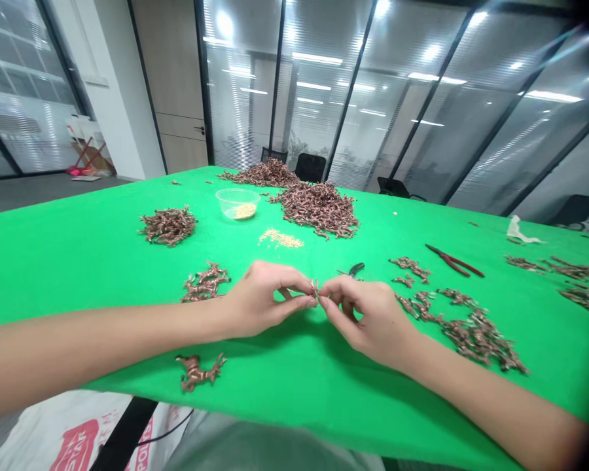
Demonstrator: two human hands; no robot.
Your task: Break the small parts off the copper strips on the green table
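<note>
Over the green tabletop, the thumb and forefinger of my left hand pinch a small brown figurine piece, mostly covered by the fingertips. Its other side meets the pinched fingertips of my right hand; whether a tiny part sits between them I cannot tell. Just behind the right hand, dark-handled pliers are partly hidden. A brown animal-shaped figurine lies below my left forearm. More brown figurines lie beyond that wrist, and a scattered group spreads to the right of my right hand.
Large heaps of brown pieces stand at the back, with a smaller pile on the left. A clear plastic bowl holds pale beads; loose beads lie in front. Red-handled pliers rest at right, near a crumpled tissue.
</note>
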